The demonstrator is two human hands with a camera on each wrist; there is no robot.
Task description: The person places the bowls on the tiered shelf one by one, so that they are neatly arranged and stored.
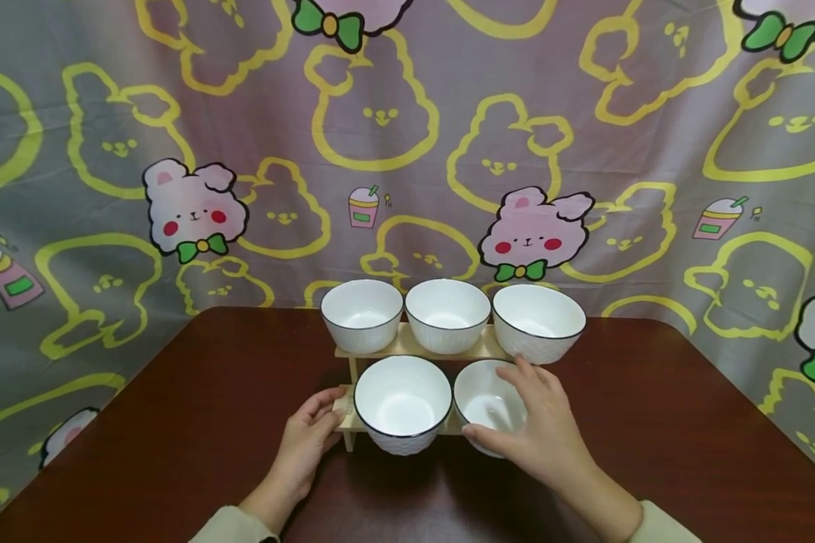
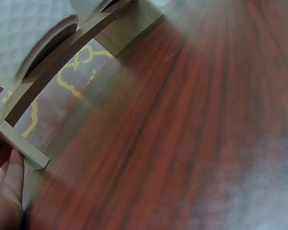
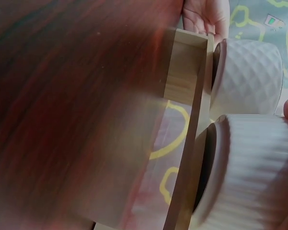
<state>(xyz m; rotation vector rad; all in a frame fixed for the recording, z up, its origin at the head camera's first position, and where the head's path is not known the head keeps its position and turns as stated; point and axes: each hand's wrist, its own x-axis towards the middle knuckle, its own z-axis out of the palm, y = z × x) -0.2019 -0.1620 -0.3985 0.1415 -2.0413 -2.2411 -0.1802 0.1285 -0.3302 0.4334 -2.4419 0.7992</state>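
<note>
A two-tier wooden rack (image 1: pixel 344 416) stands on the table, carrying white bowls with dark rims. My left hand (image 1: pixel 307 431) grips the left end of its lower shelf; in the left wrist view, fingers (image 2: pixel 14 175) lie against the wooden end piece. On the lower shelf sit a diamond-textured bowl (image 1: pixel 404 403) at left and a ribbed bowl (image 1: pixel 482 392) at right. My right hand (image 1: pixel 539 422) holds the ribbed bowl, thumb at its front rim and fingers over its back right side. The right wrist view shows this ribbed bowl (image 3: pixel 254 163) tilted on the shelf rail.
Three more white bowls line the upper shelf: a left bowl (image 1: pixel 362 317), a middle bowl (image 1: pixel 447 317) and a right bowl (image 1: pixel 539 320) close above my right fingertips. A dark red-brown table (image 1: pixel 197 422) lies beneath, with a cartoon-printed curtain (image 1: pixel 407 90) behind it.
</note>
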